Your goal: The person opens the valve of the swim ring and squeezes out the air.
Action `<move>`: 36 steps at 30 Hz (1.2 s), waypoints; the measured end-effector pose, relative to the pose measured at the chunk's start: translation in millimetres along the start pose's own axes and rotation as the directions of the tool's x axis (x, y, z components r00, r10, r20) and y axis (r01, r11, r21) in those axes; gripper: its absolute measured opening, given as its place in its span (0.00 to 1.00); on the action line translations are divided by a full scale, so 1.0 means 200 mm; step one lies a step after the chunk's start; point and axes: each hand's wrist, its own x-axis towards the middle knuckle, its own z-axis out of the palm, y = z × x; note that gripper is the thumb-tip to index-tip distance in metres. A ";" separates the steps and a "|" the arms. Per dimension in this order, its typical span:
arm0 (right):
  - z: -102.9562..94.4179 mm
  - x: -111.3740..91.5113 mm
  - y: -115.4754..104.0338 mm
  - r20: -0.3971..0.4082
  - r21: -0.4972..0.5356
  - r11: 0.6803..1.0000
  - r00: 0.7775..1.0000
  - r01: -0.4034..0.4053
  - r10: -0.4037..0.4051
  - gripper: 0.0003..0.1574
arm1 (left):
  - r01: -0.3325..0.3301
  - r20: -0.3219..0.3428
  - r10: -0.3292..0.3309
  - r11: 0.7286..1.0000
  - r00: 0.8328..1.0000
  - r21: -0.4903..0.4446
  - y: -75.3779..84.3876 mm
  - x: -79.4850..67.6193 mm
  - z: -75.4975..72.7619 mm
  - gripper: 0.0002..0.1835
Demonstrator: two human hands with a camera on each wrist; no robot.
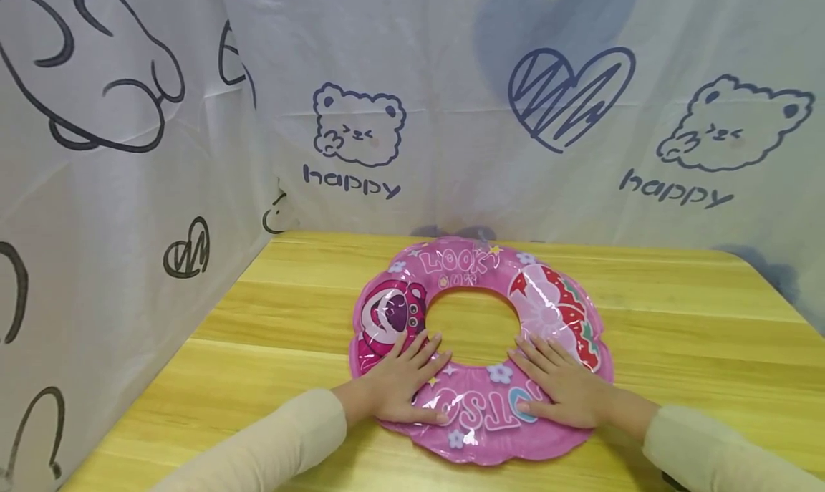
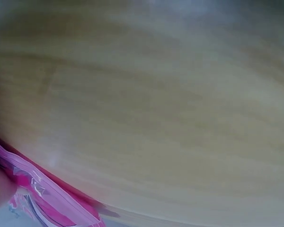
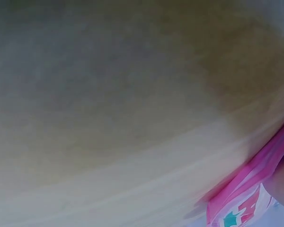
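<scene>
A pink inflatable swim ring (image 1: 451, 445) lies flat on the wooden table in the head view, printed with a bear, strawberries, flowers and lettering. On its near left part rests my left hand (image 1: 402, 381), fingers spread and straight. My right hand (image 1: 563, 384) lies on the near right part in the same way, its fingers pointing toward the ring's hole. Both wrist views catch only a piece of the ring: its pink edge (image 2: 61, 194) at the lower left of the left one, and its strawberry print (image 3: 246, 208) at the lower right of the right one.
The yellow wood-grain table (image 1: 258, 377) extends around the ring on all sides. A white cloth (image 1: 451, 141) with drawn bears, hearts and lettering hangs behind the table and along its left side.
</scene>
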 end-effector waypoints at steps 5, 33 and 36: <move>0.00 0.00 -0.02 0.030 0.042 0.998 0.999 -0.038 0.037 0.46 | -0.008 -0.001 0.008 1.000 1.000 0.007 -0.02 0.00 0.01 0.50; -0.13 0.05 0.00 0.069 0.244 0.950 0.981 -0.193 0.182 0.40 | -0.008 -0.163 -0.058 0.925 0.985 -0.381 -0.07 0.02 -0.07 0.31; -0.13 0.07 0.03 0.046 0.213 0.950 0.974 -0.227 0.223 0.42 | -0.019 -0.220 -0.060 0.941 0.974 -0.339 -0.09 0.02 -0.08 0.31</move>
